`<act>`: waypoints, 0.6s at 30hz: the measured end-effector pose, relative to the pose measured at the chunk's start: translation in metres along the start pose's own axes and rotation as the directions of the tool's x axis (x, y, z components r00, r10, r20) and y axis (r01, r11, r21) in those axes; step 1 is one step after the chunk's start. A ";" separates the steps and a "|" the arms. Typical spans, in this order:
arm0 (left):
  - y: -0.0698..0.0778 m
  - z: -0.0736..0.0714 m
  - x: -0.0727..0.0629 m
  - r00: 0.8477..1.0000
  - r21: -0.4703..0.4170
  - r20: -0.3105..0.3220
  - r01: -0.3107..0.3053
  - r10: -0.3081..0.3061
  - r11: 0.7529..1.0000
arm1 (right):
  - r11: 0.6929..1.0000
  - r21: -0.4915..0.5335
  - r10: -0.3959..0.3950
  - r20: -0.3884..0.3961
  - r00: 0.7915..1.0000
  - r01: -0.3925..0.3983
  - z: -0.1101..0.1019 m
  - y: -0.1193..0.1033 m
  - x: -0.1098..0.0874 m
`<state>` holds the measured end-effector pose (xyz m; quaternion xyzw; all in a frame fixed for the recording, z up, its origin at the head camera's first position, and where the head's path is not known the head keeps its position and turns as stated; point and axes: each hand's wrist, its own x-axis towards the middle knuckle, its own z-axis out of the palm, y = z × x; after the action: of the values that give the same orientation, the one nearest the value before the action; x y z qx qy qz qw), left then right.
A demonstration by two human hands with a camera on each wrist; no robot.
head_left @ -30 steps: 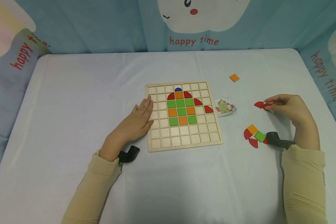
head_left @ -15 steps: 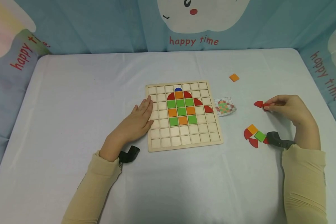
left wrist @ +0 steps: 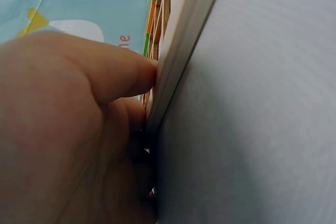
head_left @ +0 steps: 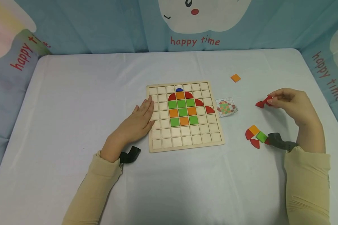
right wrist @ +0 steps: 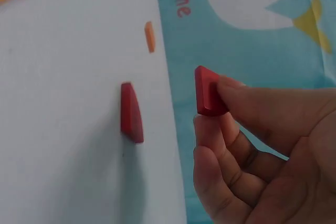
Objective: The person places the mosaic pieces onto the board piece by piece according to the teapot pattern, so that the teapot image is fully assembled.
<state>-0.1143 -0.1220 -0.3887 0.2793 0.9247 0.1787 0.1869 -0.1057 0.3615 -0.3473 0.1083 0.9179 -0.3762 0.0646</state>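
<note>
Right hand [head_left: 293, 105] pinches red piece [right wrist: 207, 96] toward right edge of table [head_left: 281, 70]; left hand [head_left: 135, 124], fingers extended, touches left edge of board [head_left: 186, 140].

Smooth wooden board [head_left: 166, 133], smooth red piece [right wrist: 211, 98], matt cloth table cover [head_left: 171, 181], paper-looking card [head_left: 226, 107]

Beige sleeves [head_left: 307, 187], black wrist cameras [head_left: 281, 142]

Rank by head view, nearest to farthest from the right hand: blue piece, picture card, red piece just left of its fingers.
1. Red piece: just left of the right hand.
2. Picture card: farther left, beside the board.
3. Blue piece: farthest left, in the board's far row.
</note>
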 end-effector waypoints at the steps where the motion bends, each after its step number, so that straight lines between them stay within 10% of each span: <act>1: 0.000 0.000 0.000 1.000 -0.001 0.001 0.000 0.000 1.000 | 1.000 0.022 -0.005 -0.004 1.000 0.005 0.000 -0.003 -0.001; 18: -0.001 0.000 0.000 1.000 0.007 -0.001 -0.006 0.006 1.000 | 0.978 0.128 -0.166 -0.001 0.986 0.165 0.030 -0.049 -0.013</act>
<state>-0.1148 -0.1226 -0.3894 0.2826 0.9246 0.1760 0.1851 -0.1045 0.3039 -0.3328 0.0338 0.8974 -0.4389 0.0303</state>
